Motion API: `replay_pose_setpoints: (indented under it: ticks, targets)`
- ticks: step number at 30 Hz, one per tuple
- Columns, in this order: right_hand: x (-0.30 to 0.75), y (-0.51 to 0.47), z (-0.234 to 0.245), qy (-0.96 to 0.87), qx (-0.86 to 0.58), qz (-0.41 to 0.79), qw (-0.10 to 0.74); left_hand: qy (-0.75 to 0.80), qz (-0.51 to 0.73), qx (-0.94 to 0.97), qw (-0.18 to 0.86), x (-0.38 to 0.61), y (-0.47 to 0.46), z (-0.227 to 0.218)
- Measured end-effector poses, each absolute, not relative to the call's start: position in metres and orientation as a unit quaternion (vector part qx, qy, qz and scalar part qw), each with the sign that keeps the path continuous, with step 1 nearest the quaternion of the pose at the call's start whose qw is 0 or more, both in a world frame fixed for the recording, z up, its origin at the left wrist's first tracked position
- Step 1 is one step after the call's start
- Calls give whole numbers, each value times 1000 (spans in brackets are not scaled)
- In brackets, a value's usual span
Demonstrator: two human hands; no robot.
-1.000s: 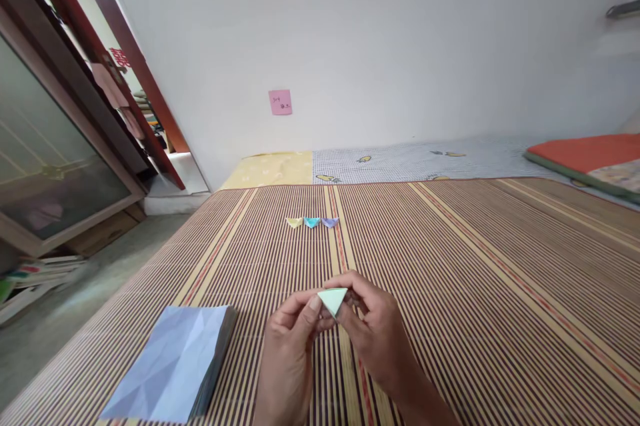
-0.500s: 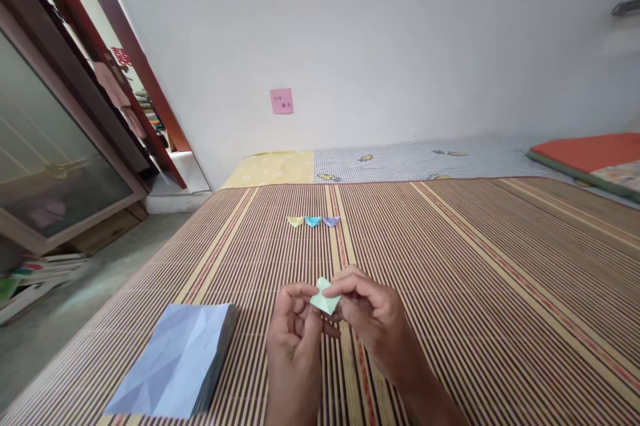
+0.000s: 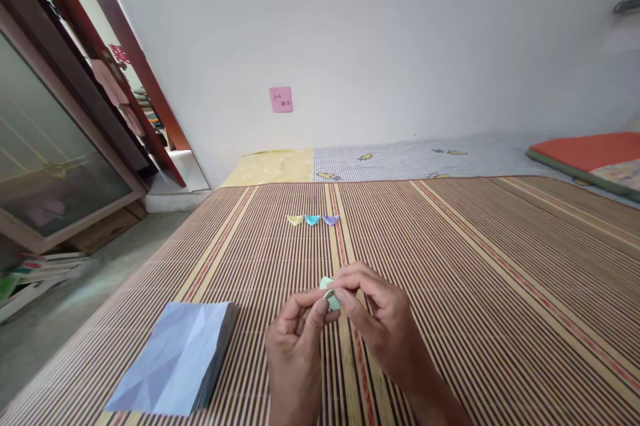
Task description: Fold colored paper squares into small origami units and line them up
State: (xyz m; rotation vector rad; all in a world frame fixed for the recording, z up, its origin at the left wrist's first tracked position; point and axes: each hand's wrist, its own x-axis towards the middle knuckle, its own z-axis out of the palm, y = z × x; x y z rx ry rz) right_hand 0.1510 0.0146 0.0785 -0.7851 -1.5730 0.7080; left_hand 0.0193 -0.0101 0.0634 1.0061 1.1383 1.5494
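Between my two hands is a small pale green folded paper [image 3: 332,301], largely covered by fingers and thumbs. My left hand [image 3: 300,336] pinches its left side between thumb and fingers. On the other side, my right hand [image 3: 375,309] grips it with thumb and forefinger, the thumb pressing near the paper's middle. Farther off on the striped mat lie three small folded papers in a row: a yellow one [image 3: 295,220], a turquoise one [image 3: 313,220] and a purple one [image 3: 331,220].
A thick block topped with creased blue paper [image 3: 170,359] lies left of my hands on the striped mat [image 3: 475,293]. Folded orange bedding [image 3: 590,151] is at the far right. A pink note [image 3: 281,99] sticks to the wall. To the left, the mat's edge borders the floor [image 3: 125,266].
My thumbs have come up over the front of the green paper, and the hands are closer together. Its pointed lower part, spread out before, now looks folded and is mostly covered.
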Motion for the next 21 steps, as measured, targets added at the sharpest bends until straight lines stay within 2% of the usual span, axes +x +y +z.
replay_pose_setpoints:
  ticks: [4,10,17,21]
  targets:
    - [146,12,79,-654,-350,300,599,454,647,411,454,21,-12,65]
    - [141,9,79,-646,-370,285,604,412,664,344,520,23,-8,59]
    - [142,8,77,-652,-368,219,626,395,613,339,595,15,-3,62]
    - [143,6,73,-646,-359,219,637,368,576,376,625,12,-2,63]
